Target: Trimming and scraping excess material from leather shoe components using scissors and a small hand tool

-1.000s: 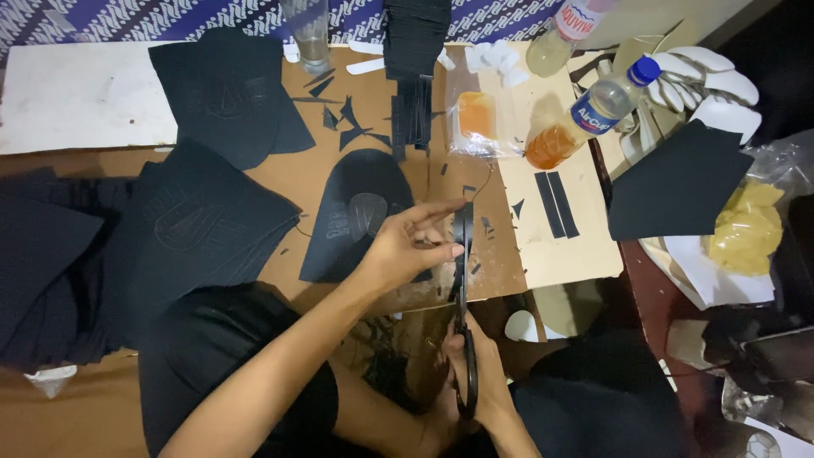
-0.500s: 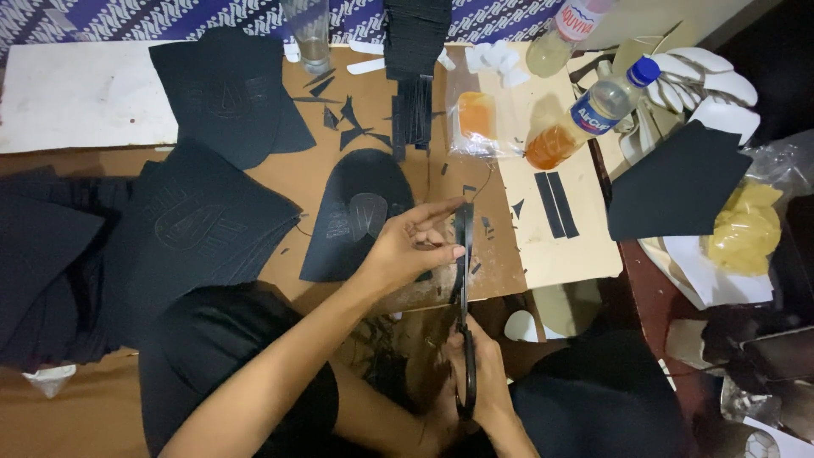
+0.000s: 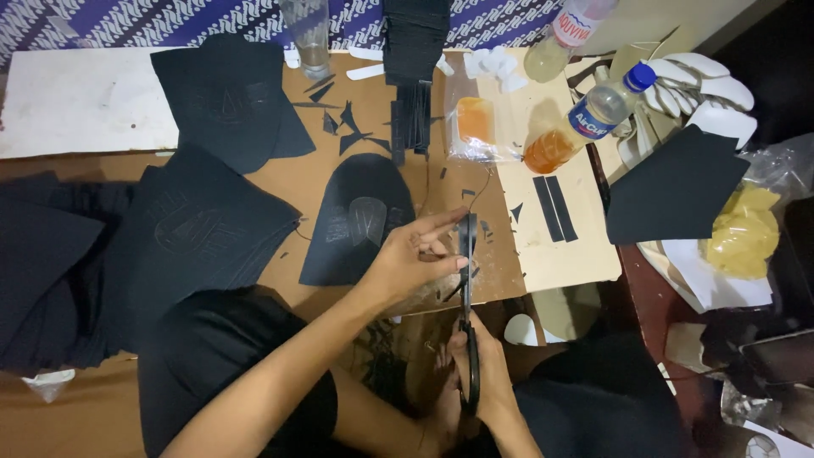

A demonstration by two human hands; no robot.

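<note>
Left hand (image 3: 413, 259) pinches narrow black strip (image 3: 466, 242) upright at surface's (image 3: 365, 174) near edge, steadying it for cutting; right hand (image 3: 479, 382) clenched on black scissors (image 3: 469, 365) below. Black cut sheets (image 3: 360, 216) lie beyond.

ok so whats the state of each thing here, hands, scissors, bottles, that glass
left hand: pinching a black strip
right hand: gripping the scissors
scissors: blades on the strip, opening unclear
blue-capped bottle: lying down, capped, part full of orange liquid
glass: upright, looks empty
black sheets: lying flat, overlapping
</note>
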